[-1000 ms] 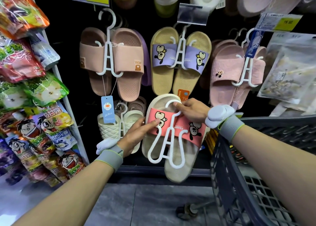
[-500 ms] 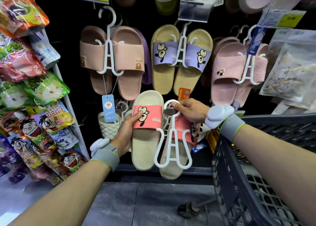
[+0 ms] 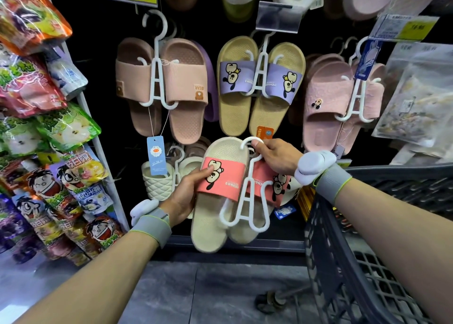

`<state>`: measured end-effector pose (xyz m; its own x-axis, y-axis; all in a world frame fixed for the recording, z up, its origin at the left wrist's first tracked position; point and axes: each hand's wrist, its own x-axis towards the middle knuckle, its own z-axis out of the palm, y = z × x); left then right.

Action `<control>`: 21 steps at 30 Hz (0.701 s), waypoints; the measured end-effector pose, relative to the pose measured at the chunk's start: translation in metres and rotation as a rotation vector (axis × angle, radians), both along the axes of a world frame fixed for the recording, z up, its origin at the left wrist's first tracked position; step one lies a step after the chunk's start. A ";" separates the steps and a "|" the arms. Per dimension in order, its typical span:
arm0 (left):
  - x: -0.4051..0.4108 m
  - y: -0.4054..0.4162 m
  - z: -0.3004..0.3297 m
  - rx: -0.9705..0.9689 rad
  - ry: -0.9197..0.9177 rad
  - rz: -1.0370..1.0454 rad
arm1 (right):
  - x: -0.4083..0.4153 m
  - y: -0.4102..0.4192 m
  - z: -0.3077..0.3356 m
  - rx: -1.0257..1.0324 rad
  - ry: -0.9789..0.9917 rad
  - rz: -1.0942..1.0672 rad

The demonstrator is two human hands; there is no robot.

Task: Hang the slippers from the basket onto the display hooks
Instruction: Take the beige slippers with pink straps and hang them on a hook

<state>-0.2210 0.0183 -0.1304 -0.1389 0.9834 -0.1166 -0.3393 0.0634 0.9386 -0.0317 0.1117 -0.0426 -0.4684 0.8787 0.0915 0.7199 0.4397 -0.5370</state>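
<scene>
slippers (image 3: 220,196): cream soles, coral straps with cartoon dog, on white hanger (image 3: 245,201) | left hand (image 3: 186,196) grips left slipper's edge | right hand (image 3: 277,156) pinches hanger's hook above

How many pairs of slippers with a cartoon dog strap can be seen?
2. The purple-strap pair hangs on the display, upper centre. The red-strap pair is below it, gripped by the left hand and right hand. Others may hide behind.

A dark wall (image 3: 103,61) holds slippers on white hangers: a pink pair (image 3: 166,88), a tan pair (image 3: 259,85) with purple straps, another pink pair (image 3: 338,102). Lower down hangs a cream pair (image 3: 159,183).
</scene>
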 end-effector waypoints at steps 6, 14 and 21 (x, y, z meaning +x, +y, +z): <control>-0.005 -0.006 -0.014 -0.125 0.170 -0.067 | 0.002 0.003 0.003 0.055 0.058 -0.032; 0.000 0.000 -0.004 -0.030 0.296 0.034 | 0.001 -0.001 0.004 0.083 -0.010 0.037; 0.025 0.022 0.036 0.277 0.734 0.204 | -0.001 -0.008 0.005 0.076 -0.040 0.113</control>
